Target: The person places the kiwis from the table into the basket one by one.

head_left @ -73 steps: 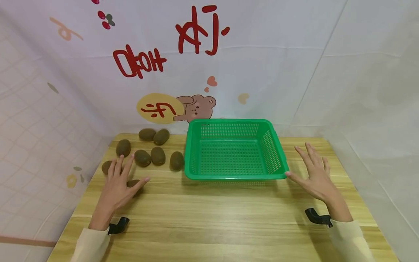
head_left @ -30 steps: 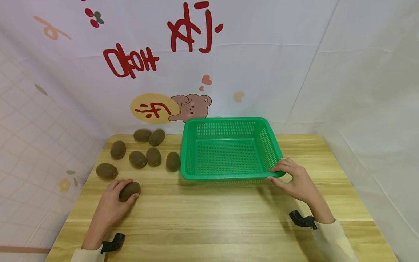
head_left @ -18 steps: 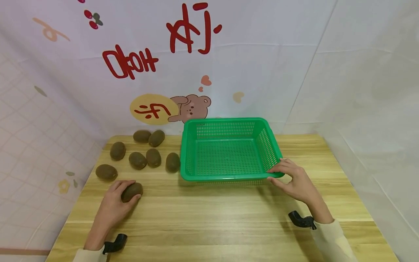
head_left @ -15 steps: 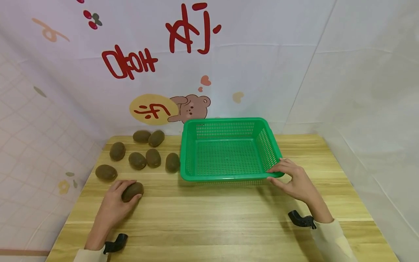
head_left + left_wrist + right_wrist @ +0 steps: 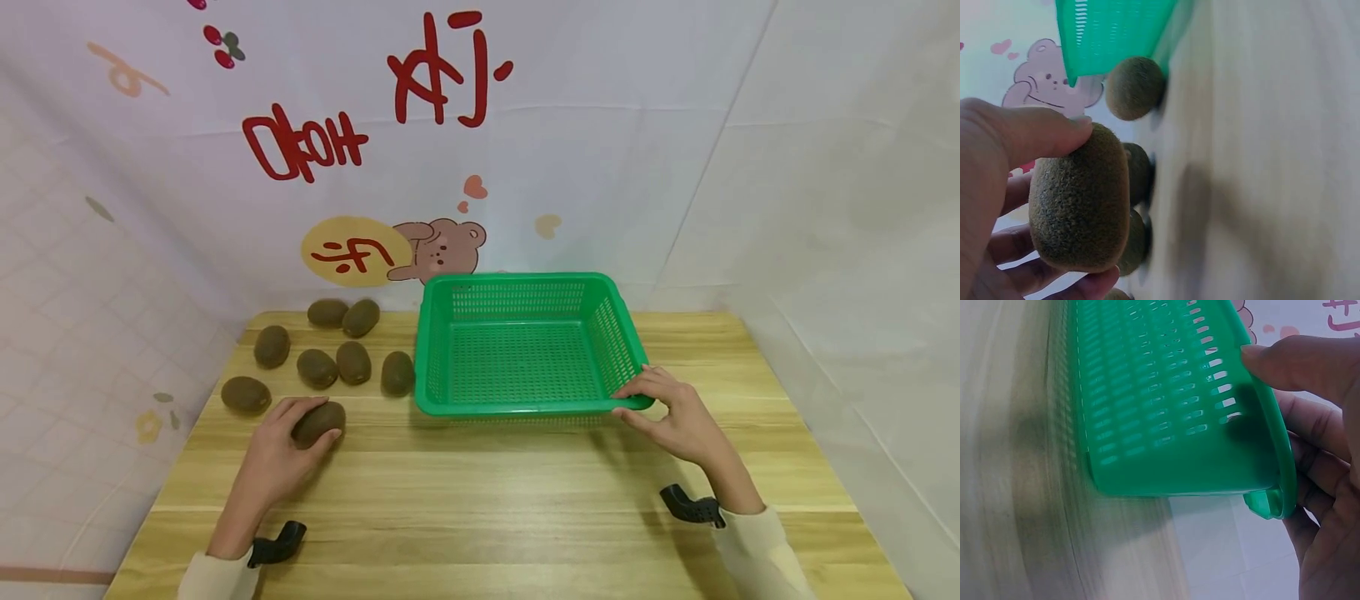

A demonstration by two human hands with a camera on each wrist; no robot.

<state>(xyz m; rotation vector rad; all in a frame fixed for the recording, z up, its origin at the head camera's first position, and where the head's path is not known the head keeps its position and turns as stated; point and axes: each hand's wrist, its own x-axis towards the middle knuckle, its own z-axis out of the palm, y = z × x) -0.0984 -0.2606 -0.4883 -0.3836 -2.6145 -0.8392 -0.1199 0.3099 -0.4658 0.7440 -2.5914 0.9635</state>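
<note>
a pale wood-grain worktop stretches beneath the left fingers and the right fingers. directly on it lie seven brown kiwifruits, one to the left of the left fingers, the others beyond them. a green perforated plastic basket stands between, its near corner touching the right fingers.

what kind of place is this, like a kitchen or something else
Probably a small staged booth rather than a kitchen: cartoon-printed white sheeting encloses a wood-grain table on three sides, and a black mount sits at each wrist.
</note>
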